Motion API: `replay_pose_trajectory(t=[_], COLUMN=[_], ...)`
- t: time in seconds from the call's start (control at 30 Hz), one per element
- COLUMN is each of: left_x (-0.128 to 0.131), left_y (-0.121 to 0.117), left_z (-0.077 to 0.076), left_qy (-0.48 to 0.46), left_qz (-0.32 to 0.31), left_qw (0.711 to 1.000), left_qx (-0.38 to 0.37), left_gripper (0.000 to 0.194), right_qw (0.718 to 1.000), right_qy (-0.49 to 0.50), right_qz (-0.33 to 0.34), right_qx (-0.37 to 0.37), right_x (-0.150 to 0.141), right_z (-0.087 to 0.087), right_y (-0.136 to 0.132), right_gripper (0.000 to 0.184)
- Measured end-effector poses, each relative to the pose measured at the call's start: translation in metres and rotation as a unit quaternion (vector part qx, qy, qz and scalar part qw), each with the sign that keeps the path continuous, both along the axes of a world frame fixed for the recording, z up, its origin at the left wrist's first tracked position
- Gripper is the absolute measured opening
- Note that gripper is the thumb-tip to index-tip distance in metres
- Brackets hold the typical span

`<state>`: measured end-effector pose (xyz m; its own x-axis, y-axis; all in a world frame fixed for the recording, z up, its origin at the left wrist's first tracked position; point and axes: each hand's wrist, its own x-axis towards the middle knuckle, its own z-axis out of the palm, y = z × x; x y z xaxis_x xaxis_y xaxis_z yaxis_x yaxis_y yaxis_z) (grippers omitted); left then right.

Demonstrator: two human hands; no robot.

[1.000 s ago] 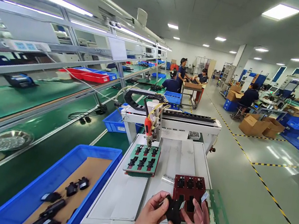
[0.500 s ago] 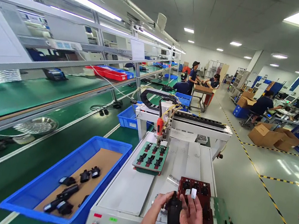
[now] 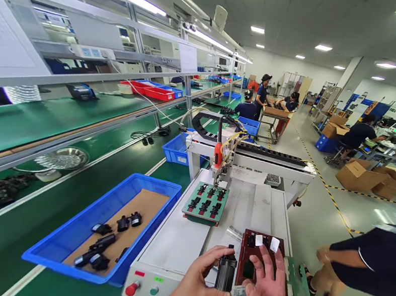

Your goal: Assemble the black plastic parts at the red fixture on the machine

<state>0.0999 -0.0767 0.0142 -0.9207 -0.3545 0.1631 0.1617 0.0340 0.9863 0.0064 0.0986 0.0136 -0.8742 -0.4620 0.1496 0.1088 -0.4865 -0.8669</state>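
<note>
Two hands, one black part — held over the near edge of the machine table.

Left hand [image 3: 199, 283] is clamped on the black part [image 3: 225, 274] just left of the red tray [image 3: 260, 258]; right hand [image 3: 266, 295], fingers spread, pinches a small label [image 3: 239, 292]. Next, I judge, the part wants seating squarely in the tray's empty pocket. Counted: one green tray [image 3: 206, 202] with six parts, one blue bin [image 3: 107, 226] — about five pieces.
</note>
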Motion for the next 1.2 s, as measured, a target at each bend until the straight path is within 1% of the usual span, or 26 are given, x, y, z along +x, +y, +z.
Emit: replay_pose_trajectory(t=[0.07,0.2,0.3,0.53,0.8,0.93,1.0,1.1,1.2], left_x=[0.000,0.001,0.001,0.001,0.003,0.003,0.004,0.005,0.006], left_y=[0.002,0.006,0.007,0.010,0.013,0.014,0.016,0.016,0.015], left_z=[0.001,-0.001,-0.002,0.003,0.001,0.003,0.005,0.007,0.006], left_qy=[-0.005,-0.003,-0.009,-0.018,-0.011,-0.011,-0.018,-0.028,-0.011], left_qz=[0.005,0.022,0.028,0.019,0.012,0.016,0.020,0.025,0.025], left_qw=[1.000,0.999,0.998,0.997,0.997,0.997,0.997,0.997,0.999], left_qx=[-0.009,-0.040,-0.059,-0.074,-0.080,-0.079,-0.079,-0.071,-0.027], left_gripper=[0.082,0.080,0.079,0.079,0.081,0.081,0.079,0.077,0.079], right_qw=[1.000,0.997,0.996,0.995,0.996,0.995,0.994,0.988,0.972], right_qy=[-0.005,-0.026,-0.026,-0.020,-0.026,-0.021,-0.008,0.046,0.114], right_qz=[-0.005,-0.065,-0.082,-0.078,-0.066,-0.067,-0.077,-0.112,-0.159], right_qx=[0.005,0.029,0.037,0.055,0.059,0.070,0.080,0.096,0.128], right_x=[0.008,0.021,0.026,0.029,0.026,0.029,0.032,0.036,0.033], right_z=[0.004,0.006,0.006,0.011,0.015,0.018,0.020,0.021,0.017], right_y=[-0.005,-0.017,-0.020,-0.017,-0.013,-0.012,-0.013,-0.012,-0.009], right_gripper=[0.080,0.077,0.077,0.079,0.080,0.080,0.079,0.075,0.073])
